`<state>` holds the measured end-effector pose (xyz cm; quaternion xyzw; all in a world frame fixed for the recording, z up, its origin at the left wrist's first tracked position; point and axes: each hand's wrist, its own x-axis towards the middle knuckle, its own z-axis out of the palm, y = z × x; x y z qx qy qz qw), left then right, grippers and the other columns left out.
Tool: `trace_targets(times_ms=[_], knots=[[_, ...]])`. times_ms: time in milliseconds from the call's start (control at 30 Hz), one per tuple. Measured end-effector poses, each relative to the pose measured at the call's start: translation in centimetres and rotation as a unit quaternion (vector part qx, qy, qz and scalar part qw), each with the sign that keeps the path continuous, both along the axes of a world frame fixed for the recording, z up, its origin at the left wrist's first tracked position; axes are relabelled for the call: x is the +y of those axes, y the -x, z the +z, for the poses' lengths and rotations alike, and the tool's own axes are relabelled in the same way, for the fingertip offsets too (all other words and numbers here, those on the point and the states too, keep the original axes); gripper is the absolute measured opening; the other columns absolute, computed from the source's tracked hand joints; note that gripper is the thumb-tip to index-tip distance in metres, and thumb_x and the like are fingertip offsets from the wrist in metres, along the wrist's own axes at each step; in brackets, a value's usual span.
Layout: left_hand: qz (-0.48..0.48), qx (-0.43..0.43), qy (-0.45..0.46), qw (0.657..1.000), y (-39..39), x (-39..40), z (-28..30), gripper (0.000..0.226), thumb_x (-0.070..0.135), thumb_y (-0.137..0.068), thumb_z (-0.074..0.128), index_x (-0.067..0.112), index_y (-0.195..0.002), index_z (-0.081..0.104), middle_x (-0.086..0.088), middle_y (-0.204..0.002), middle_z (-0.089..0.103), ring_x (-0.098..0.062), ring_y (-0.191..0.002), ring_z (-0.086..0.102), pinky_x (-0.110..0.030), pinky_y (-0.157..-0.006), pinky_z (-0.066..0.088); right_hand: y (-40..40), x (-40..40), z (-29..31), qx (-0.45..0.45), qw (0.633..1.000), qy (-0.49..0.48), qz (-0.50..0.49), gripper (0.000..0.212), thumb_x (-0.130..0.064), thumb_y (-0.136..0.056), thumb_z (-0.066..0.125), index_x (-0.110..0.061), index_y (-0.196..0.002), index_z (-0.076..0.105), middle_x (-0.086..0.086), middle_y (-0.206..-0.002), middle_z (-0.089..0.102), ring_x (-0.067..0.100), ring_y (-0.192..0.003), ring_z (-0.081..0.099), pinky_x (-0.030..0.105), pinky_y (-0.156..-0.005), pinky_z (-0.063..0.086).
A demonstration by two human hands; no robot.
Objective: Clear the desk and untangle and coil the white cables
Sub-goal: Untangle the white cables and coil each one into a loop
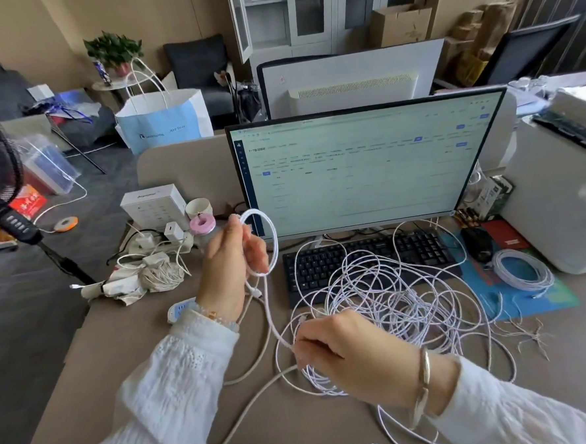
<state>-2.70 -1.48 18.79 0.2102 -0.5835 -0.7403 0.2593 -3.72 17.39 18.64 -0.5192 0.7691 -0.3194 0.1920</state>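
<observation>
Coiling is the step in hand. My left hand (230, 260) grips a small loop (264, 244) of white cable raised above the desk (115, 363), and my right hand (340, 352) pinches the same strand lower down, just in front of the tangle (392, 305). That tangle sprawls over the desk and the front of the keyboard (366, 258), well short of sorted. One finished coil (522, 269) lies on the blue mat (529, 296) to the right.

To wind well, I judge I should feed short lengths through the right fingers, keep each turn the same size as the loop, and shake out crossings before they tighten.

Room is tight ahead: the monitor (367, 169) stands close behind the loop. The desk's left edge is near my left elbow, with chargers (156, 254) beside it. The open stretch is the desk surface between my arms.
</observation>
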Motion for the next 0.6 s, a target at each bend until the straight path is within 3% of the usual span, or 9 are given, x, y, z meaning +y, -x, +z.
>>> trace_targets(times_ms=[100,233,333,433,533,600], knots=[[-0.086,-0.039,0.051,0.994,-0.3,1.2,-0.1,0.039,0.028,-0.106,0.032,0.009,-0.073,0.043,-0.009,-0.051,0.058,-0.021,-0.041,0.056,-0.025,-0.045,0.050,0.0,-0.6,0.8,-0.079,0.997,0.023,-0.011,0.027,-0.021,-0.099,0.048,-0.010,-0.082,0.067,-0.011,-0.049,0.047,0.005,-0.047,0.046,0.012,-0.050,0.031],[-0.231,-0.141,0.078,0.960,-0.9,1.6,-1.2,0.041,0.029,-0.103,0.040,0.009,-0.068,0.047,-0.005,-0.046,0.042,-0.015,-0.033,0.038,-0.019,-0.034,0.033,1.8,-1.1,1.8,-0.113,0.987,0.085,-0.069,0.028,-0.023,-0.099,0.050,-0.013,-0.081,0.069,-0.008,-0.049,0.044,0.006,-0.041,0.033,0.014,-0.044,0.027],[-0.362,-0.176,-0.069,0.913,-1.4,1.2,-1.1,0.039,0.031,-0.095,0.042,0.011,-0.063,0.047,0.001,-0.040,0.028,-0.008,-0.029,0.021,-0.016,-0.037,0.014,4.0,-0.7,2.1,-0.076,0.986,0.086,-0.124,0.025,-0.027,-0.096,0.054,-0.015,-0.081,0.070,-0.011,-0.047,0.045,0.005,-0.039,0.032,0.014,-0.042,0.025],[-0.458,-0.188,-0.226,0.839,-1.4,0.8,-0.6,0.041,0.034,-0.097,0.038,0.017,-0.062,0.051,0.010,-0.037,0.022,-0.003,-0.028,0.018,-0.019,-0.034,0.016,5.7,-0.3,1.8,-0.061,0.980,0.095,-0.167,0.025,-0.044,-0.087,0.061,-0.020,-0.088,0.066,-0.010,-0.066,0.060,0.001,-0.044,0.043,0.013,-0.045,0.031],[-0.486,-0.141,-0.353,0.787,-1.1,0.5,-0.6,0.030,0.028,-0.095,0.053,0.015,-0.067,0.052,0.009,-0.041,0.019,-0.006,-0.031,0.016,-0.018,-0.033,0.023,6.3,0.1,1.5,-0.189,0.975,0.023,-0.114,0.050,-0.056,-0.082,0.052,-0.016,-0.108,0.066,-0.004,-0.092,0.070,-0.005,-0.056,0.053,0.011,-0.053,0.038],[-0.475,-0.126,-0.421,0.763,-0.9,0.5,-1.0,0.026,0.020,-0.090,0.064,0.011,-0.068,0.053,0.007,-0.042,0.020,-0.007,-0.031,0.017,-0.019,-0.033,0.023,6.3,0.4,0.8,-0.294,0.952,-0.017,-0.083,0.052,-0.054,-0.084,0.051,-0.008,-0.098,0.069,0.007,-0.083,0.073,0.006,-0.058,0.052,0.016,-0.052,0.034]])
